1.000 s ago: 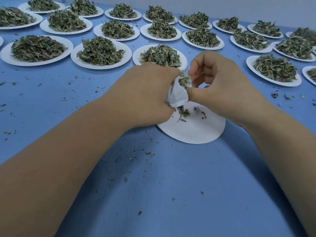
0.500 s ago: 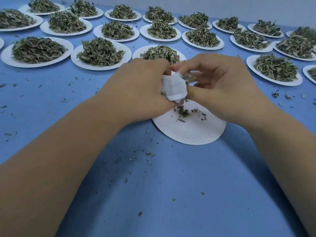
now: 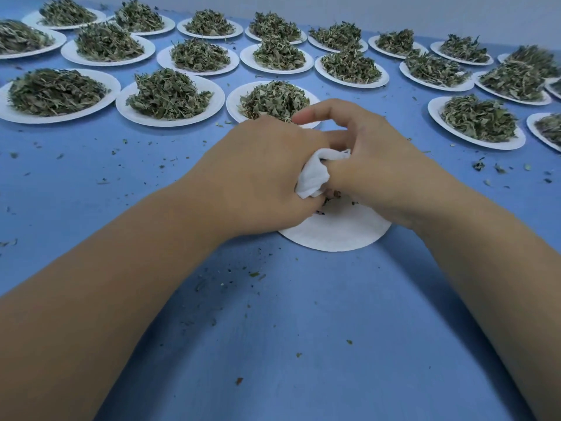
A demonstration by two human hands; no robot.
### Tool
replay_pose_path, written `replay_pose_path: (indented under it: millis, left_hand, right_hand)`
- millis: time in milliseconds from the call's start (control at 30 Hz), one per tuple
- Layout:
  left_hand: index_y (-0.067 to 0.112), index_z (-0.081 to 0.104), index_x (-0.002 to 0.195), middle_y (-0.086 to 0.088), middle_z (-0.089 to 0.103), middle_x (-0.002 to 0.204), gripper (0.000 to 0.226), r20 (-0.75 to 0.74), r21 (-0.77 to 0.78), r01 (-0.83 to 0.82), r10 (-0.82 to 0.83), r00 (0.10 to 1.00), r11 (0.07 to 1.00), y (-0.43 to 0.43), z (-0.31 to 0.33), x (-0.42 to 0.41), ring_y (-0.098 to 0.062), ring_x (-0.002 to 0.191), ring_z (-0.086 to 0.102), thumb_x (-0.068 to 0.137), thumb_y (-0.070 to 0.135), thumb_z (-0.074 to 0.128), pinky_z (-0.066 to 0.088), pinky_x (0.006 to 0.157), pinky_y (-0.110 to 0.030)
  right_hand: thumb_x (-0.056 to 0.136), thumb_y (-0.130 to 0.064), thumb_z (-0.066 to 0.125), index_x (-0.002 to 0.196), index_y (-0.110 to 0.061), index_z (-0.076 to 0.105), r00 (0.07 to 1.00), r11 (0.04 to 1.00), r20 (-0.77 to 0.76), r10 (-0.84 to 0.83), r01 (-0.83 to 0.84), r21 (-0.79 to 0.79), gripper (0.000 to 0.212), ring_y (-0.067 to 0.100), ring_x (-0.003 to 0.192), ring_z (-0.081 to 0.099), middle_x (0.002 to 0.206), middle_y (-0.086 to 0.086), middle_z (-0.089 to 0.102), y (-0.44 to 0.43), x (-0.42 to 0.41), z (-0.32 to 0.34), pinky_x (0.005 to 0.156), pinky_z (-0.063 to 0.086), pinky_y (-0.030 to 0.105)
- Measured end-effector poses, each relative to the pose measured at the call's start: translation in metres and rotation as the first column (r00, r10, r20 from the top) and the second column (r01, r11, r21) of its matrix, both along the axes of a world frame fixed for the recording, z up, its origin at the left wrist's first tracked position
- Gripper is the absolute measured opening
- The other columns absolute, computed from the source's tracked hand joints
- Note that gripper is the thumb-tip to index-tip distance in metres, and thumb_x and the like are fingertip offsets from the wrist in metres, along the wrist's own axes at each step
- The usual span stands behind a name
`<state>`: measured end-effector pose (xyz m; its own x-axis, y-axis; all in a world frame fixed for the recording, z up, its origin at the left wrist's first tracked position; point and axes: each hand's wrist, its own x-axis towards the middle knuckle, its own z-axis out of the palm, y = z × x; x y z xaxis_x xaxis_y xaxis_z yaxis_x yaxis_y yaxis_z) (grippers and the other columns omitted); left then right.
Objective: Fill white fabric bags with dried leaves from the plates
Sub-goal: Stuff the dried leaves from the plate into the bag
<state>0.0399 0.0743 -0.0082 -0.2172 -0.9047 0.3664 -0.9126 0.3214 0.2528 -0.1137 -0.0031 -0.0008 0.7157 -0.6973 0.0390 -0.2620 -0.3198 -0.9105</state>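
A small white fabric bag [image 3: 312, 174] sits bunched between my two hands, just above a nearly bare white paper plate [image 3: 337, 235]. My left hand [image 3: 258, 171] grips the bag from the left. My right hand [image 3: 373, 165] pinches the bag's top and right side with thumb and curled fingers, its index finger sticking out to the left. A few dried leaf scraps [image 3: 332, 196] lie on the plate under the hands. The bag's opening and its contents are hidden by my fingers.
Several white plates heaped with dried green leaves fill the far half of the blue table [image 3: 288, 344], the nearest one [image 3: 273, 100] right behind my hands, another at the right [image 3: 476, 121]. Leaf crumbs are scattered over the cloth.
Both hands have come down closer to the near plate with the bag. The right hand has closed over the bag's top, and the loose leaves at its mouth no longer show.
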Motion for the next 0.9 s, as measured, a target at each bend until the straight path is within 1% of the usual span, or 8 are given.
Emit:
replay_pose_path:
  millis: [67,167,300,500,633,700,800,900]
  left_hand:
    - [0.047,0.051,0.087,0.013,0.059,0.07,0.012,0.02,0.002,-0.002,0.002,1.0,1.0,0.001,-0.001,-0.003,-0.012,0.069,0.059,0.081,0.037,0.056,0.043,0.058,-0.031]
    - [0.034,0.061,0.088,0.01,0.06,0.073,0.008,0.032,-0.03,-0.021,0.021,0.999,0.999,0.001,-0.003,-0.002,-0.019,0.07,0.06,0.081,0.038,0.06,0.047,0.061,-0.036]
    - [0.037,0.049,0.078,0.011,0.055,0.067,0.014,-0.017,-0.018,-0.024,0.024,1.0,1.0,-0.001,-0.003,0.005,-0.018,0.067,0.059,0.081,0.045,0.06,0.047,0.06,-0.036]
    - [0.034,0.05,0.078,0.013,0.052,0.065,0.028,-0.161,-0.04,-0.089,0.082,0.984,0.995,0.001,0.002,0.016,-0.003,0.06,0.051,0.077,0.057,0.065,0.042,0.054,-0.027]
    - [0.032,0.063,0.095,0.014,0.062,0.08,0.029,-0.281,0.04,-0.141,0.146,0.948,0.989,0.0,0.008,0.026,0.001,0.073,0.057,0.075,0.046,0.079,0.042,0.059,-0.012]
    - [0.034,0.068,0.103,0.012,0.069,0.092,0.03,-0.396,0.019,-0.156,0.15,0.906,0.988,0.002,0.012,0.03,-0.004,0.084,0.065,0.077,0.039,0.08,0.056,0.072,-0.024]
    - [0.039,0.067,0.1,0.012,0.072,0.096,0.023,-0.535,-0.086,-0.171,0.099,0.839,0.982,0.006,0.018,0.03,-0.006,0.09,0.068,0.081,0.034,0.078,0.057,0.079,-0.032]
    - [0.027,0.07,0.107,0.004,0.071,0.096,0.024,-0.421,-0.17,-0.235,0.145,0.896,0.957,0.005,0.017,0.031,-0.015,0.089,0.067,0.085,0.037,0.071,0.053,0.079,-0.038]
  right_hand:
    - [0.077,0.001,0.069,0.111,-0.028,0.067,1.0,0.998,0.001,-0.024,0.024,-0.066,0.045,0.005,0.056,0.061,0.068,-0.009,0.072,0.001,0.004,-0.002,0.053,0.051,0.022]
    - [0.078,0.0,0.069,0.102,-0.028,0.07,0.998,0.987,-0.041,-0.041,0.034,-0.155,0.037,0.009,0.066,0.063,0.08,0.001,0.074,0.003,0.009,-0.003,0.061,0.056,0.034]
    - [0.064,-0.015,0.061,0.098,-0.028,0.071,0.998,0.994,-0.048,-0.04,0.035,-0.1,0.037,0.007,0.061,0.06,0.081,-0.005,0.074,0.001,0.004,-0.003,0.052,0.051,0.022]
    - [0.084,-0.011,0.08,0.103,-0.015,0.069,0.994,0.999,0.105,-0.024,0.02,0.045,0.023,0.026,0.081,0.077,0.09,0.008,0.079,-0.008,-0.007,0.001,0.079,0.062,0.035]
    - [0.087,-0.017,0.079,0.102,-0.014,0.069,0.985,0.994,0.163,-0.062,0.047,0.096,0.018,0.019,0.086,0.075,0.088,0.005,0.078,-0.013,-0.012,0.006,0.084,0.062,0.037]
    - [0.094,-0.01,0.072,0.103,-0.011,0.069,0.983,0.995,0.164,-0.084,0.073,0.072,0.009,0.019,0.091,0.076,0.093,0.01,0.077,-0.014,-0.012,0.007,0.081,0.062,0.035]
    - [0.097,-0.003,0.066,0.105,-0.009,0.069,0.989,0.999,0.142,-0.036,0.035,0.012,0.011,0.018,0.095,0.076,0.099,0.011,0.077,-0.012,-0.012,0.005,0.076,0.062,0.033]
    - [0.095,0.005,0.063,0.104,-0.011,0.07,0.998,0.99,0.013,0.066,-0.064,-0.123,0.02,0.011,0.095,0.075,0.099,0.001,0.077,-0.008,-0.013,0.002,0.073,0.062,0.03]
